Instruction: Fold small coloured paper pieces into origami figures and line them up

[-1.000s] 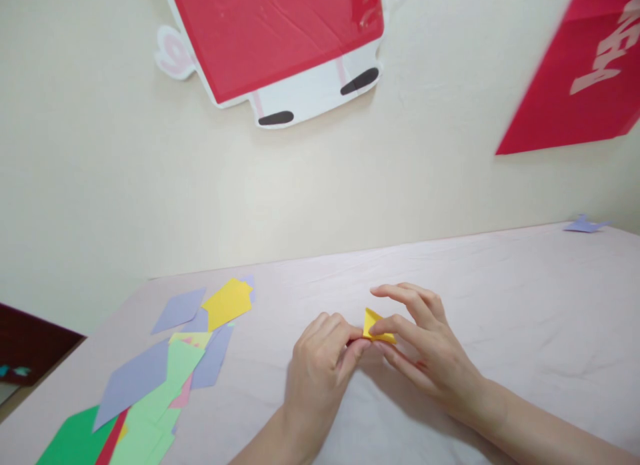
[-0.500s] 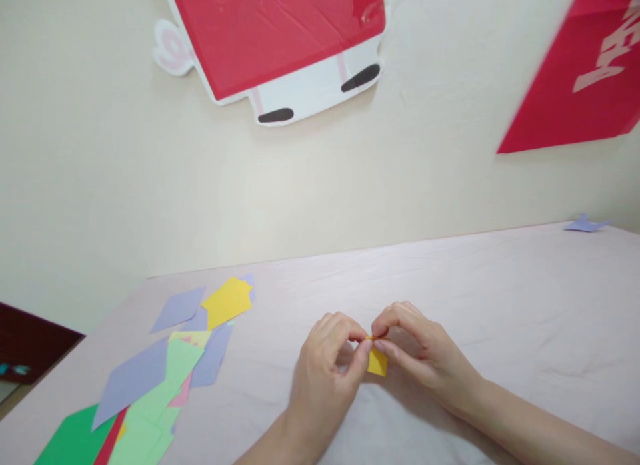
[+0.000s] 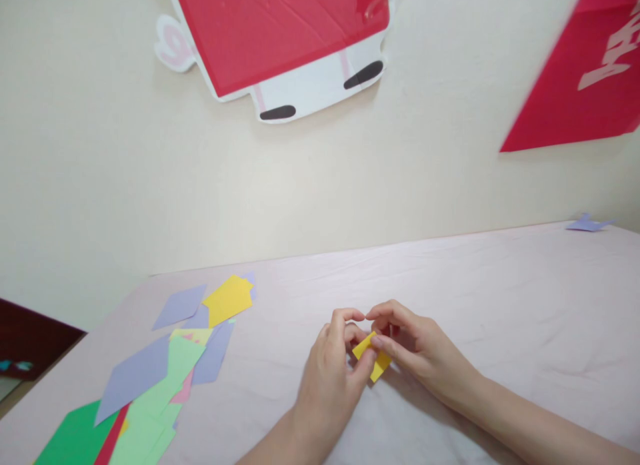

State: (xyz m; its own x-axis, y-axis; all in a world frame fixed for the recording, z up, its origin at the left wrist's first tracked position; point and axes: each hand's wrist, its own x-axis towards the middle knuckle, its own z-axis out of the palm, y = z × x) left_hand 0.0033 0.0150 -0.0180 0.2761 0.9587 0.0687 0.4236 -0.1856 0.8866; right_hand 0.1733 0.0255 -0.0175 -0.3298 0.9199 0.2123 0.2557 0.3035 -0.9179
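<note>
A small folded piece of yellow paper (image 3: pixel 381 366) is held between both hands, just above the pale cloth-covered surface (image 3: pixel 450 285). My left hand (image 3: pixel 336 365) grips its left side, the thumb pressed on the front face and the index finger arched above it. From the right, my right hand (image 3: pixel 415 342) pinches its upper part, with the thumb near the top edge. The tips of the two index fingers nearly meet above the paper. Some of the fingers behind the paper are hidden.
To the left lie loose paper sheets: a yellow sheet (image 3: pixel 228 301), purple sheets (image 3: pixel 135 372), light green sheets (image 3: pixel 160 385) and a dark green sheet (image 3: pixel 75 435). A folded purple paper piece (image 3: pixel 589 223) sits at the far right by the wall (image 3: pixel 320 185). Red decorations (image 3: pixel 575 78) hang above.
The yellow paper has turned and tilted, so more of its front face and fold show. My left index finger has lifted off it and arched upward; my right fingers have shifted slightly.
</note>
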